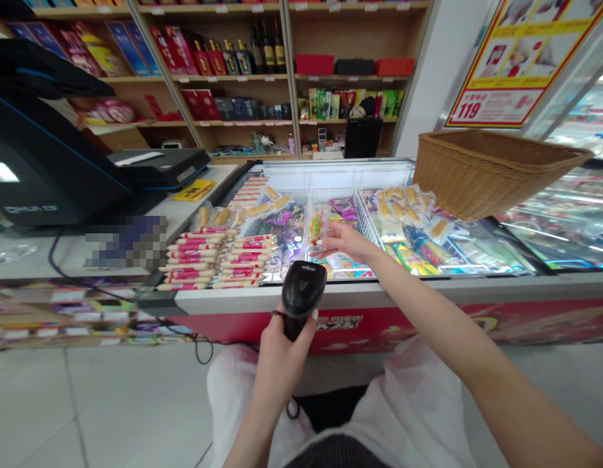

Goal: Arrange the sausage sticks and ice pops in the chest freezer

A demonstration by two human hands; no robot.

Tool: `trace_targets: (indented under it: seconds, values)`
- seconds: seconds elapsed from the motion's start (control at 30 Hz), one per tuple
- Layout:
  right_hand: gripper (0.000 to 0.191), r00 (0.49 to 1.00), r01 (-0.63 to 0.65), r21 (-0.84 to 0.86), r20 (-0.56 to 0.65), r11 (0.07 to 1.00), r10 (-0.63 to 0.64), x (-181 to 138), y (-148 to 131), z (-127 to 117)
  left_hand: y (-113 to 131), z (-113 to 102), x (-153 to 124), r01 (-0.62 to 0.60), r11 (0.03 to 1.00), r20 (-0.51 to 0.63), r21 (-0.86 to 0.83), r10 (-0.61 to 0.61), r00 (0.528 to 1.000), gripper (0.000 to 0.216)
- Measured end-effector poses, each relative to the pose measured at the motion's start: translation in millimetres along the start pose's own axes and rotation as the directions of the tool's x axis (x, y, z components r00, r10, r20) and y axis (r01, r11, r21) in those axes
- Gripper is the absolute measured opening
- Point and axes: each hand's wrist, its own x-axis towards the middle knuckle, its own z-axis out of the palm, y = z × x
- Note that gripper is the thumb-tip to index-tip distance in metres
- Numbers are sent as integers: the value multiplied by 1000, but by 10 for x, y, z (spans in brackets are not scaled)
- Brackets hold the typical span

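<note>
My left hand (284,348) is wrapped around the handle of a black barcode scanner (304,286), held up in front of the freezer's front edge. Its head points away from me, towards my other hand. Over the glass top, my right hand (347,242) pinches a clear plastic food packet (317,224) with yellow and green print; what is inside is hard to make out. To the left lie stacks of sausages (196,257) in red and cream wrappers. Vacuum-packed corn cobs (403,201) rest on the glass to the right.
A chest freezer (428,286) spans the front. A wicker basket (491,169) stands on its right side. At left a counter (149,253) bears a dark checkout scale (62,143). The scanner's cable (203,351) hangs low in a loop. Shelves (233,78) of bottles and boxes line the back.
</note>
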Motion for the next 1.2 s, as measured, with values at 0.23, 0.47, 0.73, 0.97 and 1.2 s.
trace_targets:
  seconds: [0.23,0.47,0.73,0.97,1.2]
  values:
    - [43,1000,-11,13,2,1000,11,5,13,6,-26,2,30,19,999,10,26,-19,1000,44]
    - [40,999,-2,-60,-37,998,0,21,38,-7,-48,4,32,10,1000,22,21,-11,1000,44]
    - [46,1000,4,-55,25,998,-3,4,-10,-5,-74,13,10,3,1000,0,-17,-3,1000,45]
    - [46,916,104,-358,-330,928,-230,77,40,-185,-133,-38,-27,11,1000,-6,-7,-11,1000,46]
    - [30,507,-274,-879,-477,391,-718,-252,-392,-911,-165,-133,-25,-4,1000,-43,24,5,999,43]
